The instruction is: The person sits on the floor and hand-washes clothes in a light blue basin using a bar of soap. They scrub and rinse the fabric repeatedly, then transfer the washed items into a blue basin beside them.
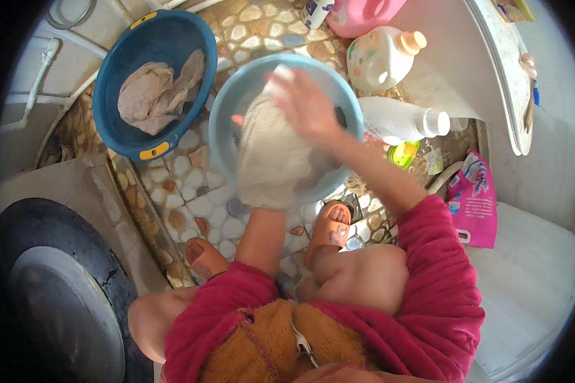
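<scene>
A beige cloth (270, 148) is draped over my left forearm and hand, above a light blue plastic basin (215, 103). Only a fingertip of my left hand (237, 119) shows at the cloth's left side; the rest is covered. My right hand (304, 105), blurred, is over the cloth's upper end with a small white object (281, 76) at its fingers, too blurred to name surely. Part of a dark thing (340, 117) shows inside the basin at the right.
A dark blue tub (100, 95) holding a crumpled beige cloth (148, 95) stands at left. At right are a cream detergent jug (378, 57), a white bottle (393, 119), a pink jug (359, 16) and a pink bag (477, 206). A round dark-rimmed lid or pan (67, 230) lies lower left.
</scene>
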`<state>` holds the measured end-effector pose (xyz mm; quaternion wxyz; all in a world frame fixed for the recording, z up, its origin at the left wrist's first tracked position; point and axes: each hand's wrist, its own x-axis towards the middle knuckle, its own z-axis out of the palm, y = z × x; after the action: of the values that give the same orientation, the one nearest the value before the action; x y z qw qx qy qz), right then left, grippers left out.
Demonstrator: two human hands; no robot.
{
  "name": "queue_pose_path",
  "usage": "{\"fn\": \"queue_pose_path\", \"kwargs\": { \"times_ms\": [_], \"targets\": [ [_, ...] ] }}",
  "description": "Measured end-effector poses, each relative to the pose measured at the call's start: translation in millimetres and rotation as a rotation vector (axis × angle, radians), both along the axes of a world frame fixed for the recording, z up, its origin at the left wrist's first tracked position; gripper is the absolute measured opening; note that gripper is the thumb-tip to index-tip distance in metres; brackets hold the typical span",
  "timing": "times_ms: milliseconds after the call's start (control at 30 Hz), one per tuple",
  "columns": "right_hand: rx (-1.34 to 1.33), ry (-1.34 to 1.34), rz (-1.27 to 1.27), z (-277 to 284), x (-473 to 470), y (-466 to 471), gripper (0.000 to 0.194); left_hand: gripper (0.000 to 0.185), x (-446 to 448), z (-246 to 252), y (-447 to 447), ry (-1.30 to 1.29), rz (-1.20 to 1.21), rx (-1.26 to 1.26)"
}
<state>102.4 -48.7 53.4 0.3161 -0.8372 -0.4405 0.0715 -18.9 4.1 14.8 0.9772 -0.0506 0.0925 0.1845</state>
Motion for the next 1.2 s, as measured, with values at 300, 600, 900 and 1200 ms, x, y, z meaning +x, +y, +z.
{"fn": "queue_pose_path", "kwargs": {
  "times_ms": [300, 600, 900, 1200],
  "targets": [
    [0.224, -0.274, 0.251, 1, -15, 1, 0.036, 0.074, 2, 16, -5, 0.207, 0.001, 0.038],
    [0.294, -0.114, 0.481, 9, -73, -25, 0.036, 0.064, 6, 3, 18, 0.182, -0.044, 0.041],
    [0.126, -0.050, 0.022, 2, -13, -3, 0.037, 0.057, 1, 29, 7, 0.250, -0.040, 0.018],
    [0.025, -0.205, 0.229, 14, -9, 18, 0.035, 0.058, -2, 14, -4, 0.220, -0.110, 0.027]
  ]
}}
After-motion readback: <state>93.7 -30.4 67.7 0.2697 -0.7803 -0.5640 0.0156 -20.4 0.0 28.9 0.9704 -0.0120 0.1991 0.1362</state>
